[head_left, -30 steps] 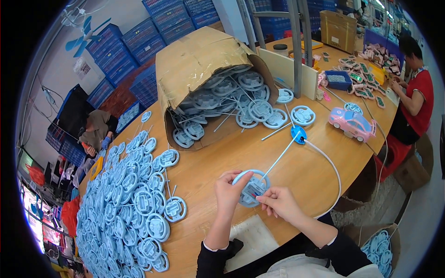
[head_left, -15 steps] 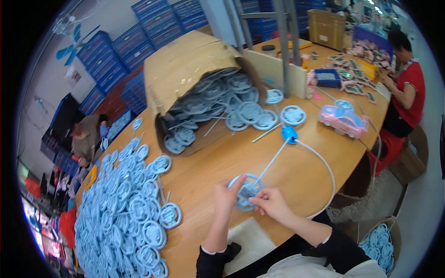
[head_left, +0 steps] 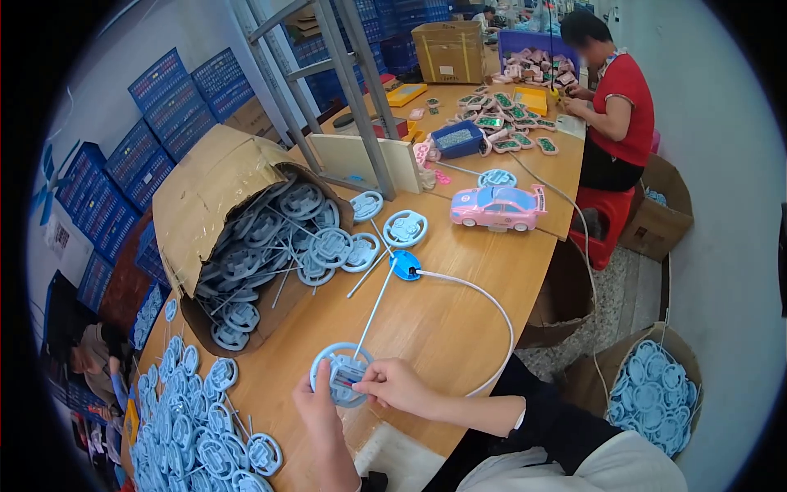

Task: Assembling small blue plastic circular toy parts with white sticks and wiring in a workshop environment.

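A light blue toy steering wheel [head_left: 341, 361] is tilted above the wooden table, its inner side facing me. My left hand [head_left: 318, 403] grips its left rim, thumb up along it. At the wheel's middle my right hand [head_left: 392, 385] is closed in a pinch; a tiny reddish bit shows by the fingertips, too small to name. From the wheel a thin pale blue rod [head_left: 376, 305] runs up to a bright blue round piece [head_left: 405, 266] on the table. A white cord [head_left: 479, 297] curves from that piece toward my right forearm.
Many more wheels lie heaped at left [head_left: 184, 426] and spill from a cardboard box [head_left: 213, 176]. A pink toy car [head_left: 498, 208] stands at the back right, beyond it a blue bin [head_left: 458, 139]. A person in red [head_left: 620, 107] sits at the far right. A carton of wheels [head_left: 653, 394] stands lower right.
The view has swung to the right, so the table and things on it appear shifted left. My left hand still holds the wheel, and my right still pinches at its middle.
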A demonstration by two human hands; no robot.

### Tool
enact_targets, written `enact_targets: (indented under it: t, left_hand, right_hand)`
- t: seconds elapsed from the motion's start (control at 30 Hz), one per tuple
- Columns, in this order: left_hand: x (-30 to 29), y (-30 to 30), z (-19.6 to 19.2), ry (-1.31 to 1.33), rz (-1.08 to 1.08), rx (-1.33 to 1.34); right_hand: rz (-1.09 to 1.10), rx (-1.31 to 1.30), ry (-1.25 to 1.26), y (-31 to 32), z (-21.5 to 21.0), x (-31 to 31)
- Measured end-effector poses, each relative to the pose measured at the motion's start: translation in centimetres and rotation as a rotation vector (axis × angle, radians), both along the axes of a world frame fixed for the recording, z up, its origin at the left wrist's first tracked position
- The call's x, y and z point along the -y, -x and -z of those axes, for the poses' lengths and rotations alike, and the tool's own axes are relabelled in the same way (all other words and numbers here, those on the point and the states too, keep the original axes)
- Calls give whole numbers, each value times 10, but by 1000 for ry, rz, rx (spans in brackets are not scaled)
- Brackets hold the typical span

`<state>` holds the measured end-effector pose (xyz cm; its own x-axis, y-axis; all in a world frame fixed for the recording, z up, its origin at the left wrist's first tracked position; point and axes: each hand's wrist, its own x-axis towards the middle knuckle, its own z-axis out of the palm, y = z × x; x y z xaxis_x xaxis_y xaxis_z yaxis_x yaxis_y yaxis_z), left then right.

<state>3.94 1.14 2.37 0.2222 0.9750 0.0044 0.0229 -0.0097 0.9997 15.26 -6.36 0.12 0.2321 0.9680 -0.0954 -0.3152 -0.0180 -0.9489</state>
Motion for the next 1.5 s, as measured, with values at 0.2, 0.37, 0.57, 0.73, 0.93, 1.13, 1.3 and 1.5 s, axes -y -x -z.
enact_targets:
  t: [0.2, 0.37, 0.57, 0.73, 0.93, 1.13, 1.3, 1.5]
  left_hand:
    - [-2, -2, 4, -19, -9, 33]
    - [1, -6, -4, 131, -12, 165]
    - [-2, -3, 1, 90, -24, 183]
    - [-4, -1, 4, 82, 22, 185]
    - [-4, -2, 1, 91, 25, 152]
    - [-5, -1, 1, 85, 49, 161]
    - [-6, -2, 1, 89, 42, 141]
    - [-7, -1, 7, 103, 60, 132]
  right_hand:
    - [30, 12, 47, 4, 0, 1]
    - [44, 38, 4, 0, -6, -3]
    - [19, 24, 37, 3, -4, -3]
    - [36, 43, 41, 4, -7, -2]
    - [12, 20, 43, 3, -4, -3]
    - [0, 1, 34, 6, 0, -4]
    - [3, -14, 38, 6, 8, -8]
    - [-8, -53, 44, 3, 11, -6]
